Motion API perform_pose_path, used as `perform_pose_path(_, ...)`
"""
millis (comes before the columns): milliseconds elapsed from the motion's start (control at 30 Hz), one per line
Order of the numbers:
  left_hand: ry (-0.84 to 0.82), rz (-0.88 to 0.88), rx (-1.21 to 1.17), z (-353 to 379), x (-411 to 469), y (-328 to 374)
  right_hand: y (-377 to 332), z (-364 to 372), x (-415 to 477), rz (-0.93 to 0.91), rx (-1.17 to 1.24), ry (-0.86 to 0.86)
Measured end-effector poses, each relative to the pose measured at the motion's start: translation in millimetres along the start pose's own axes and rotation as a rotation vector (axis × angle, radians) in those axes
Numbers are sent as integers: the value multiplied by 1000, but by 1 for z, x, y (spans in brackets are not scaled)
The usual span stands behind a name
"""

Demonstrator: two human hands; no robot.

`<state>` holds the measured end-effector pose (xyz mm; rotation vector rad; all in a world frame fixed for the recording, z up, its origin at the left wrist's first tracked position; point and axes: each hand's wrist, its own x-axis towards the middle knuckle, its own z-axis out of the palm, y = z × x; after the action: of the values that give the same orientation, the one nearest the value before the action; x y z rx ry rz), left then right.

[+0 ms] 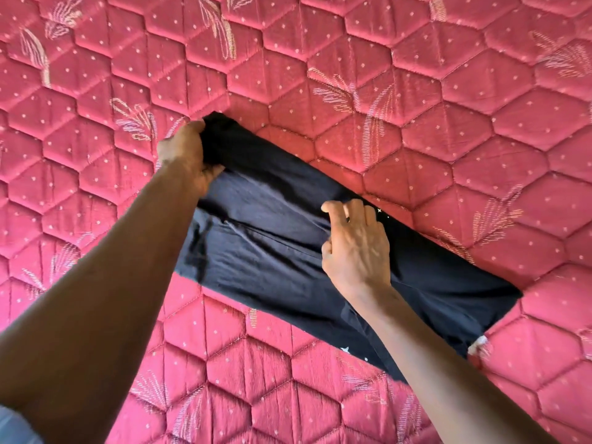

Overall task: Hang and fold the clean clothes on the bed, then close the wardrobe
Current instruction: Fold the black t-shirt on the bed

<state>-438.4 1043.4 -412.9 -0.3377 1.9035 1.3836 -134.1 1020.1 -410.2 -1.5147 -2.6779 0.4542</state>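
Head view: one dark garment (pixel 272 248) lies on the bed (pixel 432 91), folded into a long strip that runs from the upper left down to the lower right. Two bare hands work on it. The bed cover is pink, quilted in hexagons, with pale dots and stitched leaf sprays.

Two small white star marks show on the cloth, one (pixel 379 210) just past the right hand's fingers and one (pixel 344 349) at the near edge. A white scrap (pixel 478 345) shows at the strip's lower right corner, too small to read.

The left hand (pixel 184 152) grips the far left end of the garment. Its fingers (pixel 196 126) are curled over the top of the bunched cloth and the thumb is beneath, so this end is raised off the bed.

The right hand (pixel 355 251) sits on the middle of the strip, knuckles up. Its fingers (pixel 350 213) are bent and close together, tips down on the cloth near the far edge. A crease runs to the thumb, but I cannot tell whether it pinches the cloth or only presses it.

A bit of blue sleeve (pixel 16 424) shows at the lower left corner.
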Motion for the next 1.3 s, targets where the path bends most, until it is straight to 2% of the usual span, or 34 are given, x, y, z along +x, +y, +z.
perform_pose_path(167,-60,54,208,-15,-3,-7,9,-4,-5,-29,13,-15)
perform_pose_path(333,102,121,281,-32,-10,-3,24,-16,-14,-198,136,-17)
perform_pose_path(400,137,177,633,-45,-15,-7,29,-16,-18,-268,165,-79)
perform_pose_path(467,220,324,1041,-53,-21,-11,33,-14,-18,-314,190,-85)
perform_pose_path(500,248,411,1137,-53,-25,-11,34,-13,-17,-318,196,-61)
perform_pose_path(600,201,605,1111,-35,-26,-6,28,-9,-7,-318,163,0)
perform_pose_path(733,167,602,1214,-7,-4,-9,20,7,2,-393,-31,-140)
perform_pose_path(867,283,701,1250,3,1,-22,23,21,-4,-415,-159,-198)
perform_pose_path(1000,360,734,1171,1,15,-9,24,25,-4,-419,-174,-182)
perform_pose_path(1200,347,698,1127,-6,14,-2,25,28,-3,-416,-184,-183)
perform_pose_path(1300,375,893,1139,-11,-12,-21,24,27,-3,-426,-171,-175)
